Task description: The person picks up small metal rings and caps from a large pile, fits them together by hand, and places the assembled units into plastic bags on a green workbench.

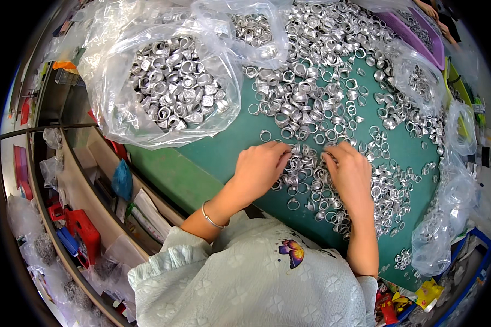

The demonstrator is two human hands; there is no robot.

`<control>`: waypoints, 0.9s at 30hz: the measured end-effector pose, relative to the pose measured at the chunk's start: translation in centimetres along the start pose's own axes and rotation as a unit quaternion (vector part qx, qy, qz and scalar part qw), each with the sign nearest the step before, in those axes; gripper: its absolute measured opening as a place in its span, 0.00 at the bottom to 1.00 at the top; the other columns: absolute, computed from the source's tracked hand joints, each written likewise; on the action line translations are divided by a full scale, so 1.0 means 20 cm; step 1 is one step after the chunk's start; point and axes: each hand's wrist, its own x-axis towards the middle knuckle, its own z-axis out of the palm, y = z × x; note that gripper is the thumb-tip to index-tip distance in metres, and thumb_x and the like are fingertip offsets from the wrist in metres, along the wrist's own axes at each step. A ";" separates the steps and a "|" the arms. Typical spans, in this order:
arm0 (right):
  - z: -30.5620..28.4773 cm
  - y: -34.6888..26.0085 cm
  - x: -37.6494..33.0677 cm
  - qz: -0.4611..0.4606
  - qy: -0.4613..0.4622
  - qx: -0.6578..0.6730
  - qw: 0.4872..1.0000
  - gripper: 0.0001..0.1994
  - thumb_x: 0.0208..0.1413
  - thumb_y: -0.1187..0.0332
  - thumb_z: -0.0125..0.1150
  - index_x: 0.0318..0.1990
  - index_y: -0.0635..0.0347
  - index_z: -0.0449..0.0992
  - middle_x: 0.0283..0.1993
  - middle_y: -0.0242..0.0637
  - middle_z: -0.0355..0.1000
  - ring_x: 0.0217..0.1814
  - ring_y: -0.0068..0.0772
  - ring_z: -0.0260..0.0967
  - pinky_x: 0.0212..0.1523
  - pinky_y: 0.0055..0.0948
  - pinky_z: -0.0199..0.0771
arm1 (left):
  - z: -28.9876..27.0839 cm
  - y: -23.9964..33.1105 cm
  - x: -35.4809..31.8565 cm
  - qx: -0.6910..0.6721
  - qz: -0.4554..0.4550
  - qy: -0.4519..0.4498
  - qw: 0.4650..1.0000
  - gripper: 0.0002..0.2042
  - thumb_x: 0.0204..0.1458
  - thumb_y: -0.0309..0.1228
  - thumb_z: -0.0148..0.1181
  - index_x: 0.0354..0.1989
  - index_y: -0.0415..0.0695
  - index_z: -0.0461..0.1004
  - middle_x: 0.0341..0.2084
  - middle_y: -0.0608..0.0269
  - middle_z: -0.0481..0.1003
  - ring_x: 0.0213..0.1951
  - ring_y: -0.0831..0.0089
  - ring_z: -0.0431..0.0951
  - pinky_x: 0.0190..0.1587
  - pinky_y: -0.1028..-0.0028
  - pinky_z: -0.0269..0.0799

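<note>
My left hand (262,167) is closed, its fingers curled and pressed together at the left edge of a pile of silver-coloured metal rings (305,166). Whatever lies between those fingertips is too small to make out. Opposite it, my right hand (350,173) bends over the same pile, thumb and fingers drawn together; its fingertips partly hide what they touch. Plain bands and wider signet-like rings are mixed here. More small rings (390,191) spread to the right of my right hand, and one loose ring (293,204) lies nearer my body.
A large clear plastic bag (112,103) full of chunky rings stands at the left on the green table (202,158). A big ring heap (333,32) covers the far side. Bags (433,248) and a purple bin (406,30) line the right. Shelves (109,180) stand left.
</note>
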 end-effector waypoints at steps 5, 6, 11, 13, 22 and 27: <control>-0.16 0.09 -0.09 0.065 -0.078 0.048 0.994 0.06 0.46 0.73 0.63 0.34 0.62 0.79 0.29 0.41 0.72 0.29 0.44 0.71 0.32 0.36 0.69 | -0.03 -0.03 -0.01 -0.147 -0.013 0.047 0.988 0.07 0.55 0.28 0.54 0.37 0.40 0.76 0.21 0.61 0.74 0.16 0.75 0.69 0.19 0.74 0.62; -0.16 0.11 -0.10 0.068 -0.055 0.090 0.992 0.06 0.47 0.74 0.63 0.34 0.63 0.79 0.29 0.41 0.73 0.29 0.42 0.71 0.32 0.35 0.69 | -0.04 -0.02 -0.01 -0.183 -0.021 0.041 0.982 0.07 0.57 0.28 0.52 0.39 0.39 0.75 0.19 0.63 0.73 0.15 0.78 0.67 0.17 0.77 0.60; -0.11 0.10 -0.17 0.101 0.042 0.273 0.956 0.07 0.48 0.78 0.61 0.35 0.65 0.79 0.29 0.40 0.75 0.29 0.29 0.72 0.33 0.25 0.69 | -0.02 0.10 -0.08 -0.632 -0.213 -0.241 0.705 0.11 0.62 0.29 0.45 0.46 0.37 0.71 0.20 0.68 0.69 0.13 0.86 0.60 0.16 0.83 0.52; -0.09 0.05 -0.15 0.063 0.094 0.240 0.964 0.08 0.46 0.77 0.64 0.36 0.62 0.80 0.28 0.38 0.73 0.26 0.30 0.71 0.29 0.26 0.68 | 0.01 0.15 -0.10 -0.674 -0.251 -0.307 0.623 0.11 0.61 0.28 0.46 0.47 0.38 0.72 0.23 0.66 0.70 0.15 0.86 0.62 0.18 0.84 0.55; 0.08 0.00 0.14 -0.055 0.017 -0.131 0.990 0.04 0.45 0.72 0.60 0.23 0.61 0.74 0.31 0.41 0.71 0.27 0.44 0.74 0.25 0.35 0.72 | 0.04 0.20 -0.11 -0.433 -0.085 -0.180 0.879 0.11 0.57 0.25 0.51 0.46 0.40 0.74 0.20 0.71 0.69 0.20 0.87 0.65 0.23 0.84 0.61; 0.08 -0.01 0.13 -0.047 -0.005 -0.090 0.995 0.06 0.45 0.67 0.64 0.26 0.59 0.76 0.28 0.38 0.71 0.28 0.45 0.72 0.27 0.39 0.70 | 0.03 0.17 -0.09 -0.396 -0.095 -0.169 0.897 0.10 0.56 0.25 0.52 0.45 0.41 0.75 0.18 0.71 0.70 0.20 0.87 0.66 0.23 0.83 0.62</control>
